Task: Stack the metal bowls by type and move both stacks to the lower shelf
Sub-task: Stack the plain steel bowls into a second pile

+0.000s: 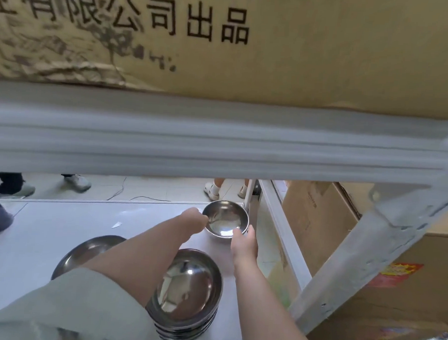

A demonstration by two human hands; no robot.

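Observation:
A single steel bowl (224,218) stands at the far right corner of the grey shelf surface (61,222). My left hand (194,216) grips its left rim. My right hand (244,241) touches its near right rim, fingers curled against it. Closer to me, a stack of several deep steel bowls (186,294) stands near the front edge. To its left a wide shallow steel bowl (86,251) is partly hidden under my left forearm.
A blurred grey upper shelf rail (219,141) crosses the view above, with a large printed cardboard box (300,44) on it. A slanted frame post (368,253) and cardboard boxes (318,220) stand at right. People's feet (76,182) show on the floor beyond.

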